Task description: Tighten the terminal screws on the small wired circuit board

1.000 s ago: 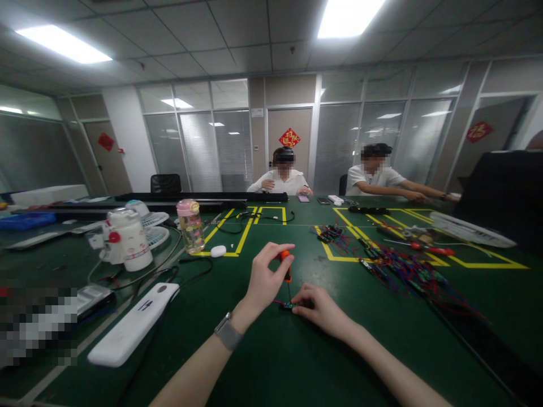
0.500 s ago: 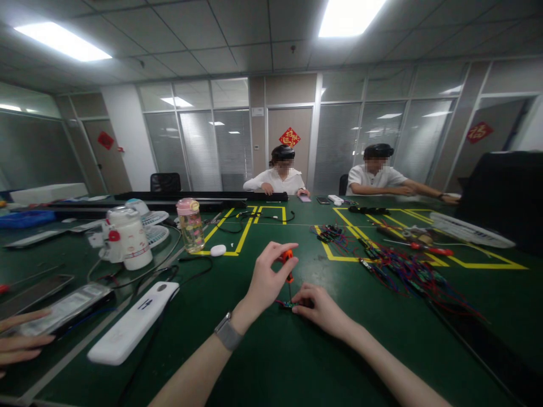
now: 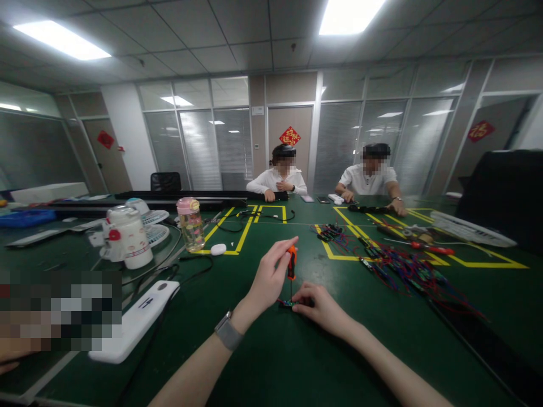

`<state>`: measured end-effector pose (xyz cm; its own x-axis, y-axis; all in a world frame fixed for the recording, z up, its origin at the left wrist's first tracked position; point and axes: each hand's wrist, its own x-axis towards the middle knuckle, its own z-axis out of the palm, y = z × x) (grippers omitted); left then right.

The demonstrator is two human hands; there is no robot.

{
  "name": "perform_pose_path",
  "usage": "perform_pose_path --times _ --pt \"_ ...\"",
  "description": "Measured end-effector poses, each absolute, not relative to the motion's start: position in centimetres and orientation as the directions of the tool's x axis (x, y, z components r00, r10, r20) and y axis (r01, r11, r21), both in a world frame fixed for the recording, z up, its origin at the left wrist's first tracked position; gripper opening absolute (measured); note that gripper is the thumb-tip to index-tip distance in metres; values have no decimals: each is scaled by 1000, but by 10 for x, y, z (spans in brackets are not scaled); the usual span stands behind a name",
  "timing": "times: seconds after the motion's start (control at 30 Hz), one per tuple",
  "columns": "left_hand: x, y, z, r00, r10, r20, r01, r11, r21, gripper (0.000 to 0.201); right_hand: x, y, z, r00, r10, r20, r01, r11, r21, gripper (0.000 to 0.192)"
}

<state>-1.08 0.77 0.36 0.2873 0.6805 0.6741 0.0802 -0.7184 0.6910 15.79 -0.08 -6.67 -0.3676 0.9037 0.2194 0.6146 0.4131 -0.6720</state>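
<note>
On the green table mat [image 3: 271, 362], the left hand [image 3: 267, 280] pinches an upright orange-handled screwdriver [image 3: 291, 265] over a small, likely light and fragile circuit board [image 3: 287, 303], which the right hand [image 3: 322, 308] pins by its edge, fingers curled.

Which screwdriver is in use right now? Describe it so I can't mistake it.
On the green table, look at the near centre, where the left hand pinches a small screwdriver upright over a tiny board under the right hand. It has an orange-and-black handle, unlike the red-handled screwdriver lying flat far right.
</note>
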Motion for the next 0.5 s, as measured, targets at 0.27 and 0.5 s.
perform_pose_path --times 0.27,0.5 --pt "-10 8 3 140 654 744 249 -750 612 13 158 -2 -65 -373 901 224 619 421 -663 11" --pt "-11 8 5 280 676 682 69 -723 688 31 158 -1 -66 -366 906 215 627 410 -662 12"
